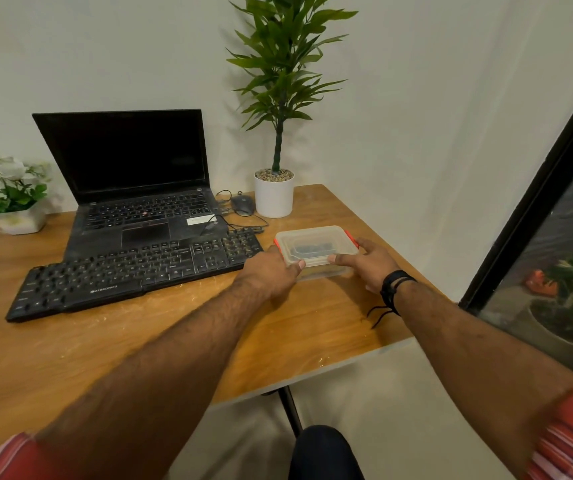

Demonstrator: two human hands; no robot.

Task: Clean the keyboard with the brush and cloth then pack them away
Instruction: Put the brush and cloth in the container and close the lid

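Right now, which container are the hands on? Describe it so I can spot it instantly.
On the wooden table, just right of the black external keyboard, in front of the white plant pot, sits the clear plastic box. Both hands grip its lid; red side clips set it apart.

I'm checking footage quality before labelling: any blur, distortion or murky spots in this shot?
Head view: wide-angle bending bows the window frame; sleeves at the bottom corners are smeared; the translucent container between the left hand and right hand hides its dark contents; the keyboard is sharp.
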